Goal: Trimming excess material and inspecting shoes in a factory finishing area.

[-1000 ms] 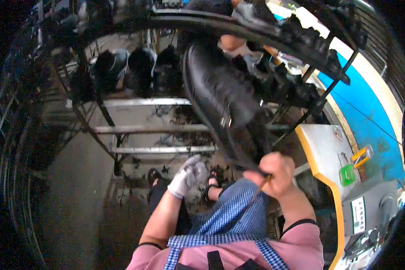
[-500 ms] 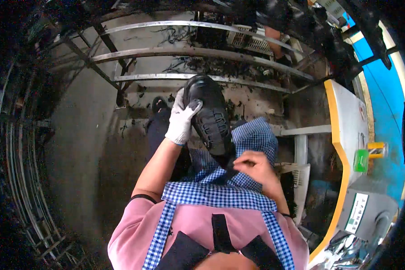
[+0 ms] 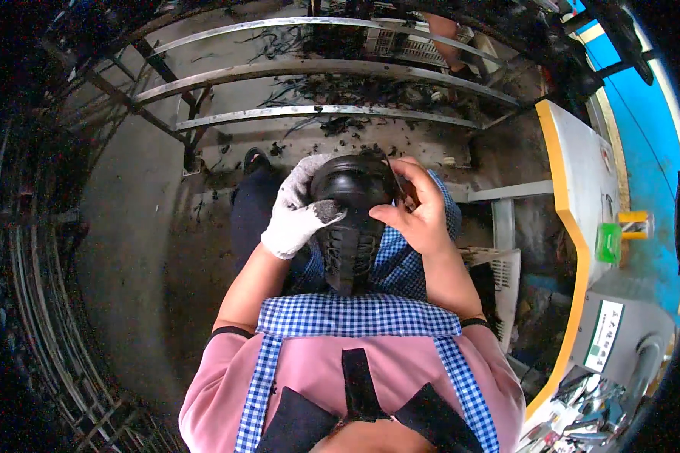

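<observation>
A black lace-up shoe (image 3: 345, 192) sits over my lap, its rounded toe pointing away from me and its laced tongue toward my apron. My left hand (image 3: 298, 208), in a white glove with dark fingertips, is closed around the shoe's left side, thumb across the upper. Bare, my right hand (image 3: 418, 208) grips the right side near the toe, thumb on the upper and fingers curled at the edge. A thin dark strip shows beside those fingers; whether they pinch it is hard to tell.
Metal rack rails (image 3: 317, 68) cross in front of me, with black scraps on the floor beyond. At right stands a yellow-edged bench (image 3: 574, 226) bearing a green container (image 3: 607, 243), a grey machine (image 3: 619, 325) and metal tools. A white crate (image 3: 506, 283) is below.
The shoe has turned and come closer, its toe now lower in view between my hands. My right hand has moved from the shoe's near end up to the right side of the toe.
</observation>
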Tool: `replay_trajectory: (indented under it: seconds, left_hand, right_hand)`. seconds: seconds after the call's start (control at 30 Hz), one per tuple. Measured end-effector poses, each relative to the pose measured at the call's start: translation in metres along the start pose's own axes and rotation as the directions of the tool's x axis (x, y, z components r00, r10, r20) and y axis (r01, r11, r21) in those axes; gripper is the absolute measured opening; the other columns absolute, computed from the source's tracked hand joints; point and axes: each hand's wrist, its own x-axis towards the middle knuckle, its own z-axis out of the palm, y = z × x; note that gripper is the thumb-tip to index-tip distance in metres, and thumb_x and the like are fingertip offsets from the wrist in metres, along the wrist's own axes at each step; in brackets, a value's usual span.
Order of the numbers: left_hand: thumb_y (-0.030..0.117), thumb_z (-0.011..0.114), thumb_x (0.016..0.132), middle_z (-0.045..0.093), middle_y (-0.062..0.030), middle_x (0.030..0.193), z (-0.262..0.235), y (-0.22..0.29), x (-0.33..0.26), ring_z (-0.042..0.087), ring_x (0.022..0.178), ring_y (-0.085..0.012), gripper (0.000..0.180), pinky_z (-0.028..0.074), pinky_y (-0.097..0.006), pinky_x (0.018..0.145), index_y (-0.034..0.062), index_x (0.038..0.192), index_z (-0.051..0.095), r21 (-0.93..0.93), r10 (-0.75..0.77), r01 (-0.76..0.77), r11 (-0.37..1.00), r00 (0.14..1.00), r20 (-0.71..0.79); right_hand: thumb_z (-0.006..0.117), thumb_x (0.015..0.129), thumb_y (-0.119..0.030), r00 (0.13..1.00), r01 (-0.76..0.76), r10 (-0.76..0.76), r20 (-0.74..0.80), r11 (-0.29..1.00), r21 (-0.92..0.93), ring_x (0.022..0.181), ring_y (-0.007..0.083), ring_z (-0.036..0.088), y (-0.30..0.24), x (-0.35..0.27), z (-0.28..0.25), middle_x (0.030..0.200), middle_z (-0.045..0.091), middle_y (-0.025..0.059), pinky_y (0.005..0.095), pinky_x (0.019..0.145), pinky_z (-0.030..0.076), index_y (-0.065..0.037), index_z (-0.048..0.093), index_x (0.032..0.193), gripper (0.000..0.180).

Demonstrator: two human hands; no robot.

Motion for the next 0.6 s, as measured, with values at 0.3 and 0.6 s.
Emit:
replay_trajectory:
  seconds: [0.3,0.6]
  left_hand:
    - [0.017,0.074,0.069,0.057,-0.0074,0.110,0.011,0.022,0.002,0.053,0.102,-0.0152,0.059,0.041,-0.029,0.091,0.0008,0.119,0.048,0.136,-0.018,0.016,0.991,1.000,0.007]
    - [0.014,0.070,0.074,0.057,-0.0056,0.109,0.008,0.005,0.007,0.052,0.101,-0.0144,0.051,0.041,-0.029,0.090,0.0020,0.119,0.048,-0.004,-0.108,0.108,0.994,0.994,0.019]
  right_hand:
    - [0.074,0.069,0.000,0.970,-0.218,0.239,-0.048,0.938,0.270,0.100,0.0168,0.054,-0.003,-0.008,-0.001,0.109,0.050,0.0062,0.0283,0.085,0.045,0.003,0.047,0.116,0.054]
    - [0.065,0.077,-0.003,0.996,0.088,-0.085,0.029,0.883,-0.460,0.067,0.0163,0.059,-0.036,0.009,-0.032,0.080,0.057,0.0085,0.0271,0.056,0.047,-0.007,0.062,0.106,0.030]
